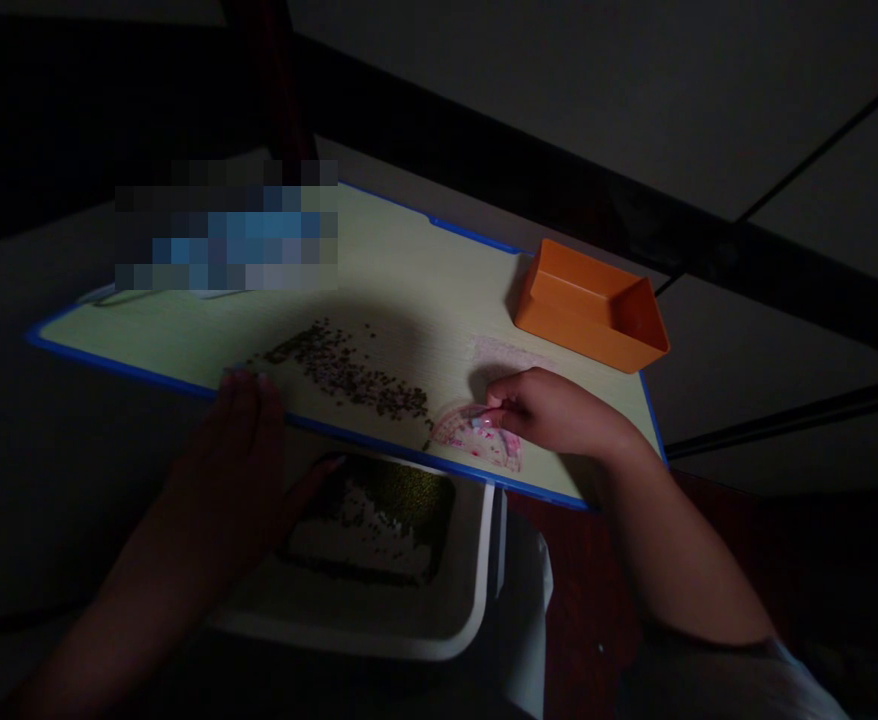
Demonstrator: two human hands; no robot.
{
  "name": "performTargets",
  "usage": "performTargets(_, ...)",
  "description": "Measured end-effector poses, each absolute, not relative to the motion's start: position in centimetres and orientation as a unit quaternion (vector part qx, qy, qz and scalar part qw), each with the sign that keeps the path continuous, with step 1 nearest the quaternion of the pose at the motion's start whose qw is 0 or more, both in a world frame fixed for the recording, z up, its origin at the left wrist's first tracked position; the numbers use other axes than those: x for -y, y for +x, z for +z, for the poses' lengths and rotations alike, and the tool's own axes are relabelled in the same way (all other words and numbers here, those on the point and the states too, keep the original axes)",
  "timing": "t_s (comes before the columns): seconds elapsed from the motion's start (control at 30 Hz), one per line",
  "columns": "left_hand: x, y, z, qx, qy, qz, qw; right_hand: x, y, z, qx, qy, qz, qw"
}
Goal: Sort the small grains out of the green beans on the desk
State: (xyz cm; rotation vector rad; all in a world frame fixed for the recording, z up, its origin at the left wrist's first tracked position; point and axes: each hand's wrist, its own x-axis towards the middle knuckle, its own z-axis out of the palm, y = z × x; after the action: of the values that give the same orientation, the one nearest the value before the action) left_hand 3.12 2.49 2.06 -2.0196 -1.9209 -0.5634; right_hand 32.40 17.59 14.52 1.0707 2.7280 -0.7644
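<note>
A pink-marked clear protractor [476, 440] lies on the pale board [394, 260] by its near edge. My right hand [540, 408] pinches its upper edge between thumb and fingers. Just left of the protractor, small dark grains [364, 375], like seeds or beans, are spread in a loose band. My left hand [240, 455] rests at the board's near edge, left of the grains. Its fingers are stretched out and its thumb is spread toward the bin below; nothing shows in it.
An orange open box [589, 310] stands at the board's right end. Below the near edge sits a white bin [439, 640] with greenish grains inside. Pixelated blue items [259, 240] are at the back left. The board has a blue rim [139, 375]. The scene is dim.
</note>
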Motion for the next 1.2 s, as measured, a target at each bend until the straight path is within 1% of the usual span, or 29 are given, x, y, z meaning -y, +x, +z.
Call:
performTargets(0.2,-2.58,3.05,2.09,0.667,-0.703,-0.194,0.154,-17.35,31.97,14.22,-0.902,0.343,-0.259,0.048)
performTargets(0.37,-2.62,3.16,2.15,0.681,-0.695,-0.185,0.138,-17.16,31.66,14.17,-0.9,0.343,-0.265,0.043)
performTargets(0.57,-2.43,3.22,2.08,0.668,-0.702,-0.192,0.152,-17.08,31.52,14.1,-0.901,0.333,-0.275,0.04)
performTargets(0.97,-2.46,3.33,2.35,0.682,-0.693,-0.191,0.131,-17.15,31.65,14.05,-0.898,0.328,-0.291,0.031)
performTargets(1.2,-2.45,3.19,2.14,0.671,-0.701,-0.194,0.143,-17.29,31.98,14.37,-0.889,0.315,-0.33,0.036)
